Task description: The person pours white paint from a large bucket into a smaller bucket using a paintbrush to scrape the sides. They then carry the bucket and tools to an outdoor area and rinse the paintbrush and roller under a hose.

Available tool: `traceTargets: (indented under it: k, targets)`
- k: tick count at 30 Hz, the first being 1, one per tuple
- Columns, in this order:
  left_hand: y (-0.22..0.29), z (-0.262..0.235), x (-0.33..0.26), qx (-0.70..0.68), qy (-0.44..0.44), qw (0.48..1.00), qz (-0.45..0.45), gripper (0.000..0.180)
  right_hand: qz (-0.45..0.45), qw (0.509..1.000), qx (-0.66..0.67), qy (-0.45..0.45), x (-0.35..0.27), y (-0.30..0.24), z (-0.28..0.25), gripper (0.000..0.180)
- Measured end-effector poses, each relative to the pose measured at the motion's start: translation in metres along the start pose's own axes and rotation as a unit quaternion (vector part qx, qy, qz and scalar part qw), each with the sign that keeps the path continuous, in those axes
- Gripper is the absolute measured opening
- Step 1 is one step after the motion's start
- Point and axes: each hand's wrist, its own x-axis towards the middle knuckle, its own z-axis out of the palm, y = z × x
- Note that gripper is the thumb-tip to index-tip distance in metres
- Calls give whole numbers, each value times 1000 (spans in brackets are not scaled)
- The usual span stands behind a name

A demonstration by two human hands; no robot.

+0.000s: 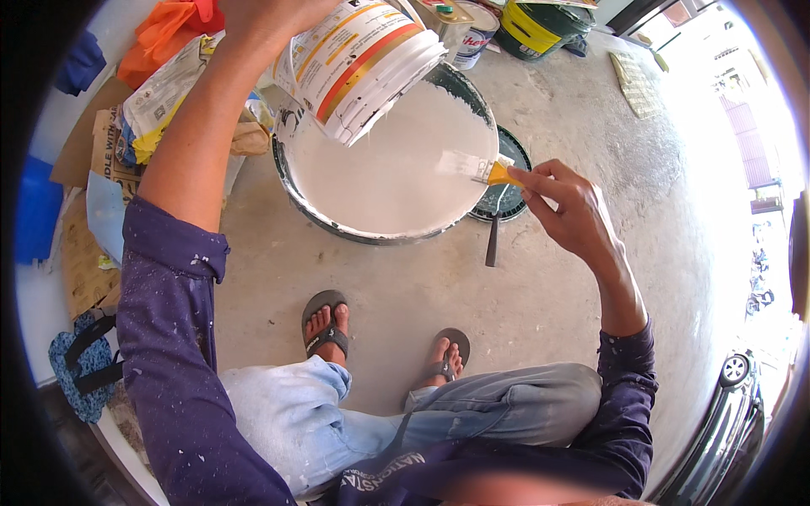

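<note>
My left hand (pixel 261 21) grips a small white paint bucket (pixel 359 63) with red and gold bands, tipped mouth-down over a large dark-rimmed tub (pixel 316 215) full of white paint (pixel 396 173). My right hand (pixel 569 207) pinches a paintbrush with a yellow ferrule (pixel 499 174); its white-loaded bristles (pixel 460 164) hang over the tub's right side. Both sleeves are dark purple and paint-speckled.
A dark round lid (pixel 510 198) and a thin dark stick (pixel 493 244) lie right of the tub on the concrete floor. Paint cans (pixel 531 25) stand at the back. Bags, cardboard and orange cloth (pixel 169 34) pile at left. My sandalled feet (pixel 329 325) are below the tub.
</note>
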Motion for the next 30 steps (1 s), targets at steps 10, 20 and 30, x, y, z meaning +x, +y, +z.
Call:
traceTargets:
  k: [10,20,30]
  targets:
    - [-10,-2,1,2,25,1000,12,52,5,999,-42,-16,-26,-6,-17,29]
    - [-20,2,8,15,4,1000,23,46,-3,997,-74,-21,-36,-14,-34,30]
    - [-21,0,5,-7,-21,1000,2,43,5,996,-78,-37,-48,-14,-56,33]
